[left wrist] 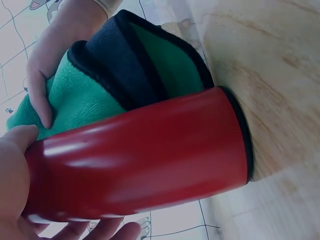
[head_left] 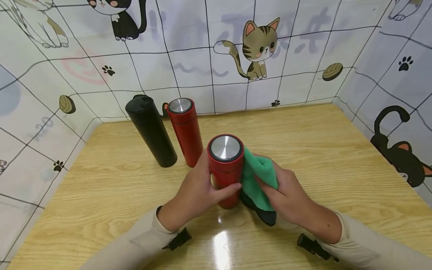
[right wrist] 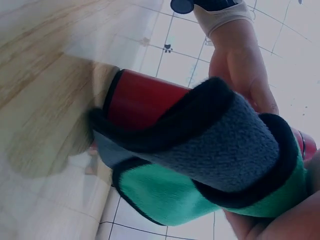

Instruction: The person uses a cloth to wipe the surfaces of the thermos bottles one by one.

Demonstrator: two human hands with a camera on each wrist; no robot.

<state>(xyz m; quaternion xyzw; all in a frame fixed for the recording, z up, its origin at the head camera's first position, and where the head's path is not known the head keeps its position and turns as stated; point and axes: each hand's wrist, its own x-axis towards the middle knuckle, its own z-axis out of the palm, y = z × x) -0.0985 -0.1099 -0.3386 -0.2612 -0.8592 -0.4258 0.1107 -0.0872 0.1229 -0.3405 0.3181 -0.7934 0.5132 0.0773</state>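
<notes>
A red thermos with a brushed silver lid stands upright on the wooden table. My left hand grips it from the left, thumb across its front. In my right hand is a folded cloth, green on one face and dark grey on the other with black edging, pressed against the thermos's right side. The left wrist view shows the cloth lying along the red thermos body. From the right wrist view, the cloth hides much of the thermos.
Behind and left stand a second red thermos with a silver top and a black thermos. Cat-printed walls border the wooden table at the back and sides.
</notes>
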